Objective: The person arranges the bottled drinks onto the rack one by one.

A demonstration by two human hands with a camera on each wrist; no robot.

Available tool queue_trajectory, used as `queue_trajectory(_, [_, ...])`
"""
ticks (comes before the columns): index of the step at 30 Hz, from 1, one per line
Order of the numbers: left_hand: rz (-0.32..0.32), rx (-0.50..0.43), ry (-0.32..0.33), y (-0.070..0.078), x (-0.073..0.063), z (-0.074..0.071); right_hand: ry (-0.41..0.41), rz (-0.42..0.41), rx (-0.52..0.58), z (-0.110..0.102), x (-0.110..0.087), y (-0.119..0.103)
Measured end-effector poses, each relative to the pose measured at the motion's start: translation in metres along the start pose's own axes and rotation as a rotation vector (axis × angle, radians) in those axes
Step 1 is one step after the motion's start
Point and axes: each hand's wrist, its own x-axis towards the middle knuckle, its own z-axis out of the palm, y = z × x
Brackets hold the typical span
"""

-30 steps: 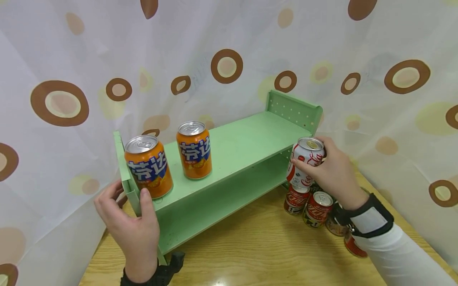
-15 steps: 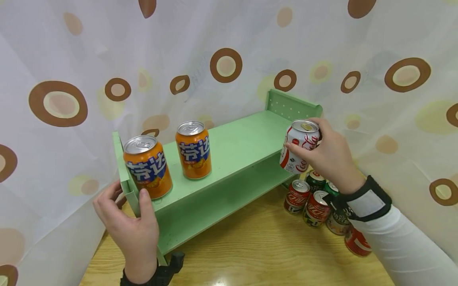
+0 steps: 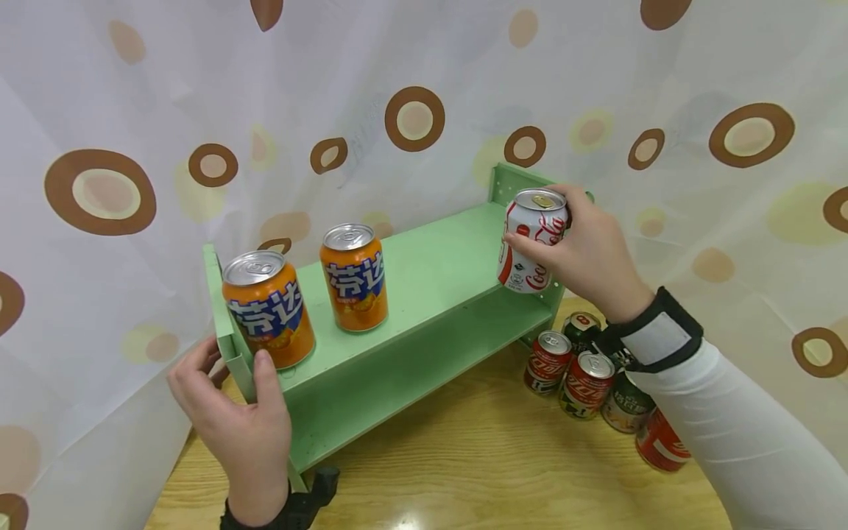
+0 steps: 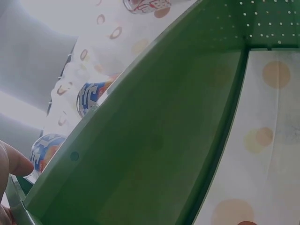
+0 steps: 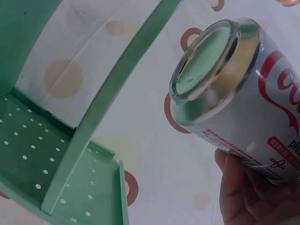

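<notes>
My right hand (image 3: 592, 250) grips a white Coca-Cola can (image 3: 530, 254), thumb in front and fingers behind, near the right end of the green two-tier shelf (image 3: 437, 258). In the right wrist view the can (image 5: 262, 103) hangs tilted in the air, its underside showing. My left hand (image 3: 241, 434) holds the shelf's left end panel, thumb at the front edge and fingers around the outside. One orange soda can (image 3: 271, 316) stands upright against that panel on the top tier. A second orange soda can (image 3: 358, 291) stands a little to its right.
Several cans stand on the wooden table (image 3: 424, 471) right of the shelf: red cans (image 3: 548, 364), a dark green can (image 3: 583, 330) and others partly under my right forearm. The shelf's perforated right end panel (image 5: 28, 145) rises above the top tier. A patterned curtain (image 3: 424, 59) hangs behind.
My right hand has lifted the white Coca-Cola can up and leftward, from above the table cans to the shelf's top right. The left hand keeps its hold on the panel.
</notes>
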Motion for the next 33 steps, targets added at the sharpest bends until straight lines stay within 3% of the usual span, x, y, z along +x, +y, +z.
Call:
queue_trajectory(6, [0.001,0.005,0.002,-0.002,0.0,0.001,-0.015,-0.029,-0.01,0.011,0.012,-0.008])
queue_trajectory(15, [0.003,0.005,-0.002,-0.002,0.001,0.001,-0.081,0.009,0.038,0.028,0.024,-0.013])
queue_trajectory(33, [0.013,0.001,0.002,-0.004,0.001,0.001,-0.088,0.022,0.068,0.053,0.034,-0.013])
